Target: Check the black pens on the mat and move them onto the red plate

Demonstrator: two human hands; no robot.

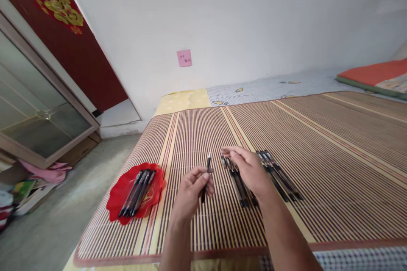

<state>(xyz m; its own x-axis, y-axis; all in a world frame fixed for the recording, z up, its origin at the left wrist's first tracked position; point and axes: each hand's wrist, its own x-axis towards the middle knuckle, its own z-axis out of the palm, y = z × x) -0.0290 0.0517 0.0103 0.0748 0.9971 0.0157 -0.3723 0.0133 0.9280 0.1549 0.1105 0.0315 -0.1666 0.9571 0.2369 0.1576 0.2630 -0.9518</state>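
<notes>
A black pen (208, 169) stands nearly upright in my left hand (192, 188), pinched between thumb and fingers. To its right, my right hand (248, 167) has its fingers stretched out to the left and seems to hold nothing. Under and beside that hand lies a group of black pens (237, 184), partly hidden by it; whether the hand touches them I cannot tell. Farther right, several more black pens (280, 178) lie side by side at a slant. A red scalloped plate (116, 197) on the left holds several similar pens (138, 192).
A striped bamboo mat (197, 135) covers the bed under everything. Folded orange bedding (375, 72) lies at the back right. The white wall behind bears a pink note (184, 58). Grey floor (85, 169) shows beyond the bed's left edge, near a glass-panelled door (41, 97).
</notes>
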